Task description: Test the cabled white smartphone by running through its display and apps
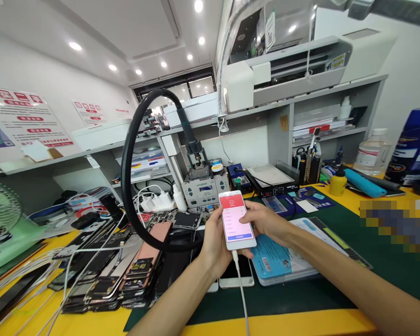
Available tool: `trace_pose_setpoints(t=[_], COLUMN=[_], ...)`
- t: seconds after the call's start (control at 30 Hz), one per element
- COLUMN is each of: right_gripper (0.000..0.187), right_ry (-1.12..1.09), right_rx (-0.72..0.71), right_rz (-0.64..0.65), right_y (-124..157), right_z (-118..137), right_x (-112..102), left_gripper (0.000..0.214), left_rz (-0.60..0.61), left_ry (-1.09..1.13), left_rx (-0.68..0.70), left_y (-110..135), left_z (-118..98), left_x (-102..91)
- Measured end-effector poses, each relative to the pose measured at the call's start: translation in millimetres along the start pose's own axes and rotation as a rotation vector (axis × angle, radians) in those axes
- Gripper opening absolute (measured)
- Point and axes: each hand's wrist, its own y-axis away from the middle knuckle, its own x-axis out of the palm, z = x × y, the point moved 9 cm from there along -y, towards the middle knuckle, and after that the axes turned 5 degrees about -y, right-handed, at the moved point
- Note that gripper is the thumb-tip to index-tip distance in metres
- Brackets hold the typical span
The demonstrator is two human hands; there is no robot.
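A white smartphone [236, 219] with a lit screen, red at the top, is held up above the bench. My left hand [215, 242] wraps round its left edge and underside. My right hand [262, 221] grips its right edge, thumb near the screen. A white cable [242, 294] runs from the phone's bottom end down toward me. Below the phone lies another white phone [236, 276], face up on the dark green mat [301, 289].
A pile of opened phones and parts [126, 266] lies at left, with a black looped hose [129, 186] and a hot-air station [203, 186] behind. A blue packet [276, 261] lies at right. A green fan [0, 210], bottles [373, 151] and shelves ring the bench.
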Motion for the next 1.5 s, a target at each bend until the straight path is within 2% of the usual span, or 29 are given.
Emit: trace_pose_setpoints(t=[0.2,0.53,0.8,1.0,1.23,1.5], right_gripper=[0.052,0.051,0.051,0.045,0.051,0.059], right_ry=[0.037,0.1,0.059,0.065,0.067,0.06], right_rx=[0.002,-0.01,0.002,-0.009,0.013,0.031], right_rz=[0.05,0.046,0.049,0.055,0.042,0.061], right_y=[2.4,3.3,2.3,2.4,4.3,5.8], right_z=[2.9,3.4,3.3,2.9,4.1,3.0], right_x=[5.1,4.8,4.6,4.0,6.4,10.5], left_gripper=[0.056,0.054,0.057,0.058,0.056,0.062], left_rz=[0.019,0.043,0.036,0.013,0.009,0.083], left_ry=[0.009,0.023,0.022,0.013,0.029,0.038], left_rx=[0.02,0.033,0.018,0.014,0.03,0.014], left_y=[-1.0,0.5,-1.7,-1.4,-0.1,-0.5], left_z=[-1.1,-2.8,1.2,0.4,-1.0,-0.1], left_x=[-0.1,0.7,-2.7,-2.6,-1.5,2.9])
